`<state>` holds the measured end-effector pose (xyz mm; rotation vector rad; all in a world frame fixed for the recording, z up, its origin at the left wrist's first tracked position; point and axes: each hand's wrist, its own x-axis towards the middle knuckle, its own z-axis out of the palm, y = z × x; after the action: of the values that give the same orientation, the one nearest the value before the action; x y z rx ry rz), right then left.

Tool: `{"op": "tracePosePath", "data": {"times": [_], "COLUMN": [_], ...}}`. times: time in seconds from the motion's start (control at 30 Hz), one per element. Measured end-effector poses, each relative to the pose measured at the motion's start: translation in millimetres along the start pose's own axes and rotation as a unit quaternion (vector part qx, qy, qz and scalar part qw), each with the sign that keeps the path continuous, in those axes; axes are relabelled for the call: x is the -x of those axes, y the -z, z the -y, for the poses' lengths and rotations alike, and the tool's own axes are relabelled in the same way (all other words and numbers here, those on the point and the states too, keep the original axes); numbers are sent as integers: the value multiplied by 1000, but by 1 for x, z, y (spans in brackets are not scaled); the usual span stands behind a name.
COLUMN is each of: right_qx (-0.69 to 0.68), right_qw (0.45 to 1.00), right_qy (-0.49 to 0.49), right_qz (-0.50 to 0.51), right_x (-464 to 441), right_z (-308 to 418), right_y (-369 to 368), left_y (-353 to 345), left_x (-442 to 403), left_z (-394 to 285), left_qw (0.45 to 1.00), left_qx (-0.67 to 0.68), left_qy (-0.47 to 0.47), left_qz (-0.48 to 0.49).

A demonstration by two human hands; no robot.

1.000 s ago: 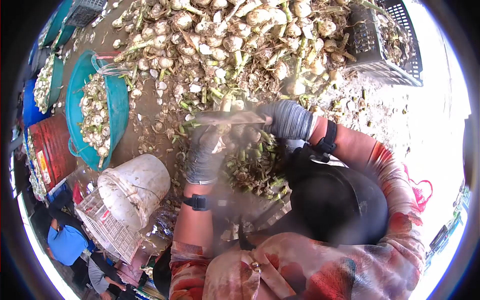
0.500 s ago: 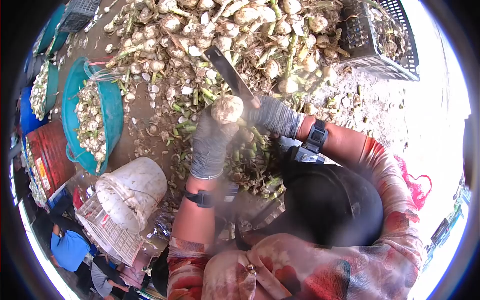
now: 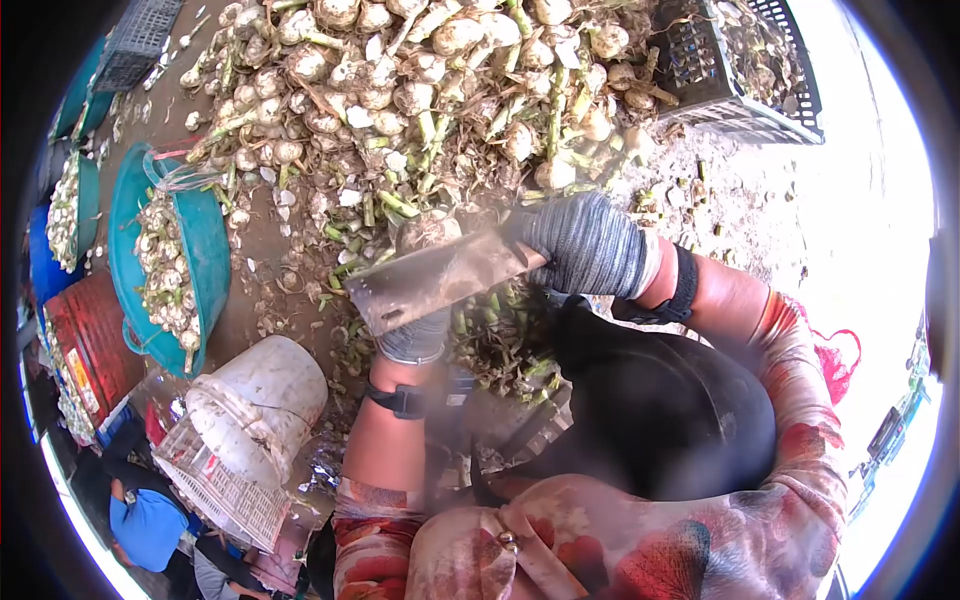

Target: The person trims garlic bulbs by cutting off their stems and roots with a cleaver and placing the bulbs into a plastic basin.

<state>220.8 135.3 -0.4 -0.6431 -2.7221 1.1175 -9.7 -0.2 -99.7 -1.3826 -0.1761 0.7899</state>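
your right hand (image 3: 588,245) grasped the knife (image 3: 445,280), which slanted in front of your left hand (image 3: 415,338), whose grip i could not tell; a bulb (image 3: 428,230) showed just beyond the knife, near the garlic heap (image 3: 400,85).

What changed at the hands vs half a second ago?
The right gray-gloved hand swung the broad flat metal blade from pointing up-left to pointing down-left. It now crosses in front of the left gray-gloved hand and partly covers the round off-white bulb; the left grip is hidden. No release visible. Same: right hand grips the blade; teal plastic tub still holds bulbs.
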Motion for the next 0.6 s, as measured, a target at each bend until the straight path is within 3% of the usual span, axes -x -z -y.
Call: {"op": "tracePosePath", "data": {"times": [0.07, 0.1, 0.13, 0.2, 0.23, 0.27, 0.33, 0.37, 0.4, 0.43, 0.47, 0.5, 0.53, 0.6], "right_qx": [28, 37, 46, 54, 61, 68, 65, 59, 52, 75, 98, 101, 104, 124], "right_qw": [1000, 998, 994, 996, 998, 998, 998, 998, 998, 989, 969, 963, 960, 944], "right_qy": [7, -10, -28, -18, -7, 5, 21, -3, -28, -124, -219, -244, -260, -307], "right_qz": [-6, 46, 98, 71, 32, -7, -15, -5, 5, 38, 67, 48, 31, -14], "right_x": [0, -3, -3, 0, 0, 0, -1, -2, -3, -5, -8, 9, 17, 22], "right_z": [5, 9, 11, 6, 2, -2, -12, -18, -25, -41, -65, -102, -130, -103], "right_y": [-1, 3, 5, -8, -13, -18, -27, -32, -37, -36, -31, -45, -60, -43], "left_y": [-17, -8, -4, 4, 11, 18, 30, 39, 25, 6, -6, -15, -27, -51], "left_x": [6, 4, 6, 5, 3, 5, 11, 3, 3, 3, 4, 10, 33, 78], "left_z": [14, 21, 15, 10, 9, 5, -2, -8, 27, 83, 113, 134, 126, 109], "left_qw": [999, 961, 954, 945, 834, 729, 441, 428, 302, 161, 77, 29, 65, 147], "left_qx": [18, -268, -287, -305, -524, -647, -840, -809, -845, -870, -865, -848, -812, -719], "left_qy": [30, -59, -67, -76, -167, -217, -314, -402, -442, -466, -496, -528, -576, -667], "left_qz": [-24, 16, 54, 92, 55, 48, -22, 10, -6, -18, -17, -20, -63, -131]}}
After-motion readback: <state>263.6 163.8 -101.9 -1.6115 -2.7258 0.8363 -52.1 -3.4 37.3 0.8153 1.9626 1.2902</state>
